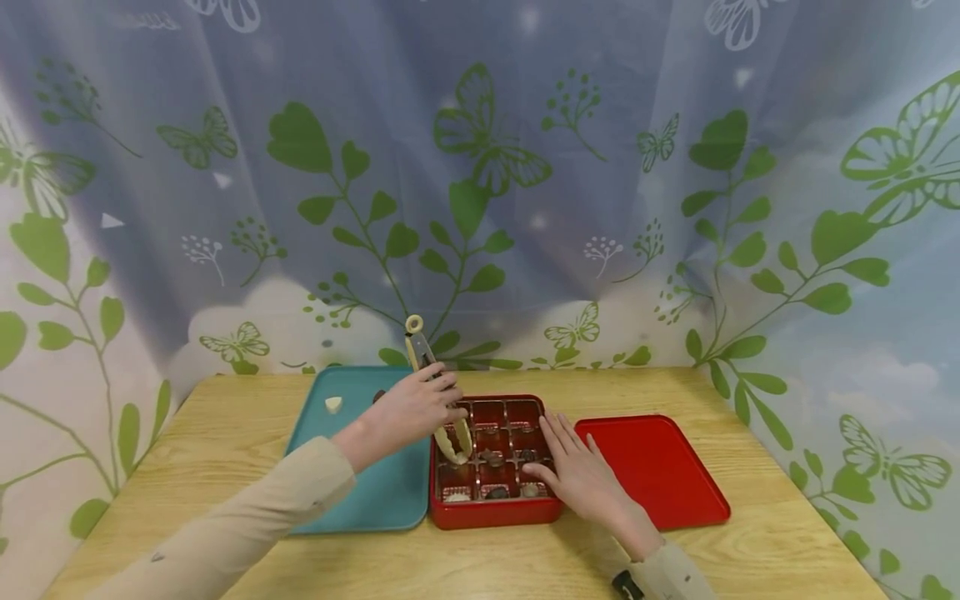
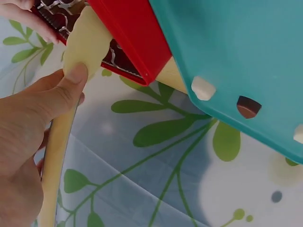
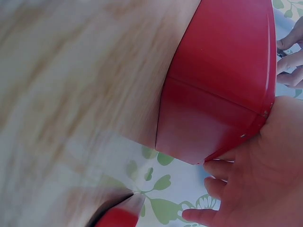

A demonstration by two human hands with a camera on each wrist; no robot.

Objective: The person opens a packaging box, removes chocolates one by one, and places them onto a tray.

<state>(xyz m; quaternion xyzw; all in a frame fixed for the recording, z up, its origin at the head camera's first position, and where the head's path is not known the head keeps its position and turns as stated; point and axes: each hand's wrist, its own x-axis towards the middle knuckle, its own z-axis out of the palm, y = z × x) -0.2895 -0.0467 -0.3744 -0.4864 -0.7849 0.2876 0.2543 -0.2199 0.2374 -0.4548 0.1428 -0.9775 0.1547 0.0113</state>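
Observation:
My left hand (image 1: pixel 412 410) grips a pair of tongs (image 1: pixel 454 443) with cream scalloped heads, which point down into a left-hand compartment of the red box (image 1: pixel 495 515). In the left wrist view the thumb presses along the cream tongs (image 2: pixel 87 40); what lies between the heads is hidden. Clear dividers split the box into small compartments, some holding dark and pale chocolates, such as a dark chocolate (image 1: pixel 497 493) in the front row. My right hand (image 1: pixel 581 475) rests on the box's right rim, fingers extended and thumb reaching over the edge.
Left of the box lies a teal tray (image 1: pixel 360 500) bearing a white chocolate (image 1: pixel 333 405), a brown chocolate (image 2: pixel 249 107) and another white piece (image 2: pixel 298 134) near its edge. A red lid (image 1: pixel 660 467) lies on the wooden table (image 1: pixel 757 550) at right. A patterned curtain (image 1: pixel 495 250) hangs behind.

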